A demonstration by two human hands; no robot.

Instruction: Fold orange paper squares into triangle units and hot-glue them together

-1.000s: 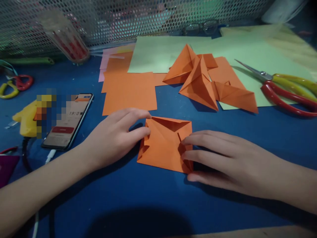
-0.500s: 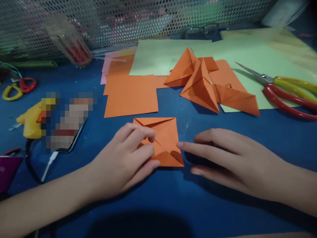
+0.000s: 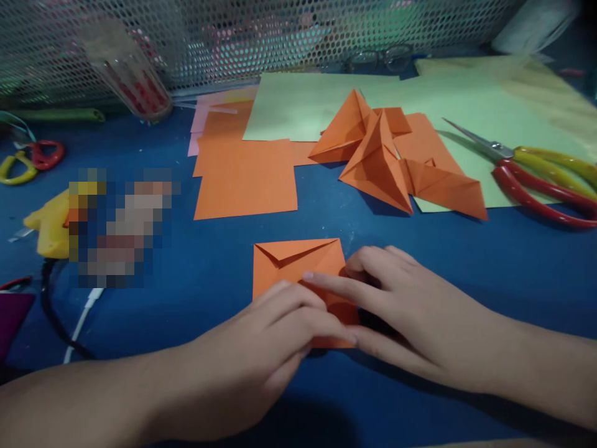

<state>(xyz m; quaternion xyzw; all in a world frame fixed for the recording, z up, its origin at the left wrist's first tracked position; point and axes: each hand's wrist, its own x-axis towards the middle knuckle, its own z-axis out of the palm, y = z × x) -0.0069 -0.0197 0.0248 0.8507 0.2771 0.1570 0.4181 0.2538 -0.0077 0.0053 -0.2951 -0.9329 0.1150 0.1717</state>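
A folded orange paper square [image 3: 298,264] lies on the blue table, with triangular flaps along its far edge. My left hand [image 3: 275,336] rests over its near left part, fingers pointing right; what its fingertips grip, if anything, is hidden. From the right, my right hand [image 3: 405,305] reaches onto the paper, its index fingertip touching the middle and its thumb near the lower right corner. Those fingers are spread. Beyond the square are flat orange sheets [image 3: 247,180] on the left and folded orange paper shapes [image 3: 380,155] on the right.
Red-and-yellow-handled scissors [image 3: 501,149] lie on light green sheets [image 3: 298,106] at the right. Toward the left are a yellow tool [image 3: 53,230], a blurred-out phone [image 3: 125,230] with a white cable, and smaller scissors [image 3: 32,158]. A glass jar [image 3: 135,87] stands by the perforated metal panel [image 3: 209,37].
The folded square has moved nearer to me. My left hand has shifted toward its near right side, and my right hand has moved left onto the paper.
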